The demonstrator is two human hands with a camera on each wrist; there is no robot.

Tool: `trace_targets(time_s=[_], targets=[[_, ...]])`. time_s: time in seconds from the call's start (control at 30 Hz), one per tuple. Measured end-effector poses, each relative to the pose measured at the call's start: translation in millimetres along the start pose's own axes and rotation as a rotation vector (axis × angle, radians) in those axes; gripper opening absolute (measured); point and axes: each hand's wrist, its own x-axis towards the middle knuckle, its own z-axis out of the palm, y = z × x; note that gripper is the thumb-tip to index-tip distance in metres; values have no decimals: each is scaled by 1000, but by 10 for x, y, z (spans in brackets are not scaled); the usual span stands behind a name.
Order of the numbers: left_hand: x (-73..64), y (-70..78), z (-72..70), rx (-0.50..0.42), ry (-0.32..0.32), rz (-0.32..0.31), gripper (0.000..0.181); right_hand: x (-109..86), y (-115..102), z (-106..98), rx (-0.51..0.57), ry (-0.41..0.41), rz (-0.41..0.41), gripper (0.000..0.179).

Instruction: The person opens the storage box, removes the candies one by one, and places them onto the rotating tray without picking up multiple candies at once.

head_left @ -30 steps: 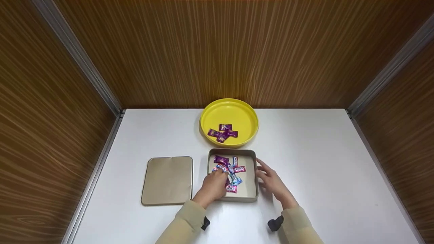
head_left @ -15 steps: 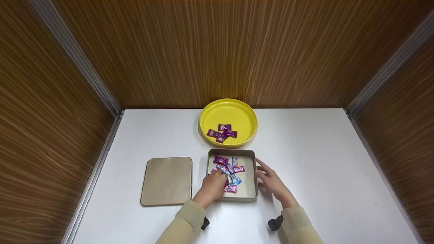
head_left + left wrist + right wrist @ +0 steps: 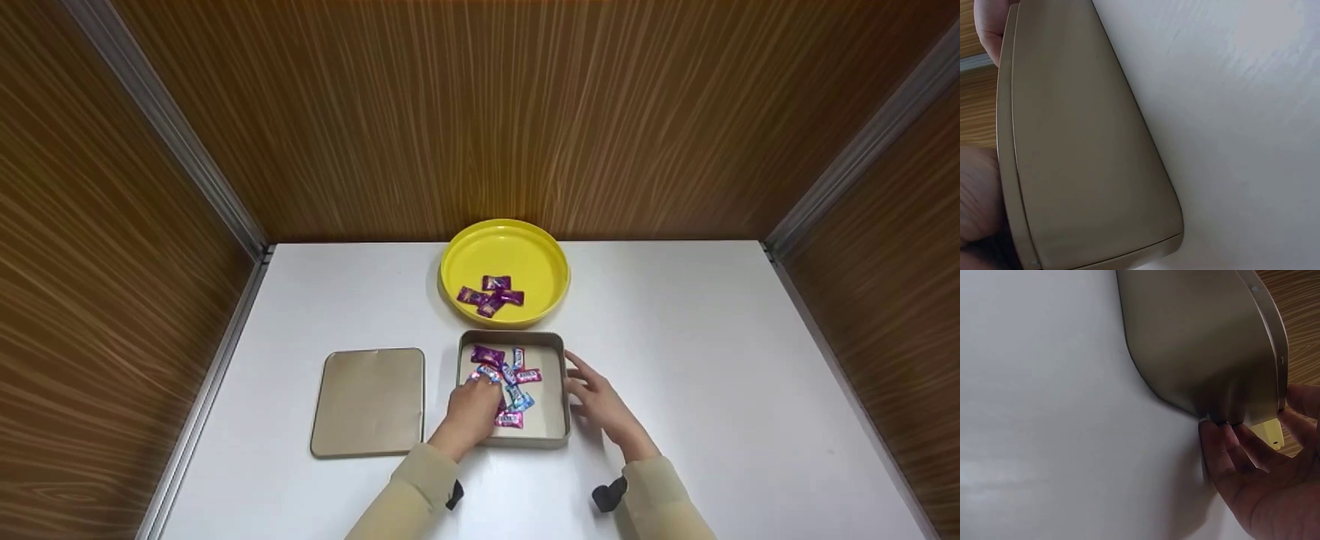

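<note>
A square tin (image 3: 551,409) holds purple candies (image 3: 487,355), pink ones (image 3: 508,420) and blue ones (image 3: 519,397), all wrapped. My left hand (image 3: 472,412) reaches over its left wall, fingers bent down among the sweets. The fingertips are hidden, so I cannot tell whether they hold a candy. In the left wrist view, the tin's outer wall (image 3: 1084,140) blocks most of the hand. On the opposite side, my right hand (image 3: 604,405) rests its extended fingers against the outer wall; the right wrist view shows these fingers (image 3: 1216,444) touching it low down.
Behind the tin stands a round yellow tray (image 3: 517,251) with several purple candies (image 3: 496,283) towards its front. A flat square lid (image 3: 369,405) lies left of the tin on the white table (image 3: 697,337). Wood-patterned panels (image 3: 480,120) enclose the back and sides.
</note>
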Motion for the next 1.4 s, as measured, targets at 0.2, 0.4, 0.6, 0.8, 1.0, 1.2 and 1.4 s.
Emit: trace_targets(time_s=[0.2,0.4,0.6,0.8,1.0,1.2,1.4], targets=[[3,-3,-4,5,-8,10,13,-9,-1,4,4,3,-4,55],[-5,-13,13,-4,23,25,9,-1,4,7,1,6,-9,55],[-15,-29,4,-78,31,20,11,-1,11,10,-6,-11,-25,57],[-11,-40,-45,-185,9,-10,10,-4,-4,10,-3,-3,-11,56],[14,-47,-121,-259,-51,-28,13,-15,-17,8,-8,-1,-16,56],[33,-66,-198,-368,-57,-46,14,-13,-12,2,-14,-14,-24,57],[45,-123,-284,-667,-146,-100,32,-7,-14,7,-5,-10,-26,56]])
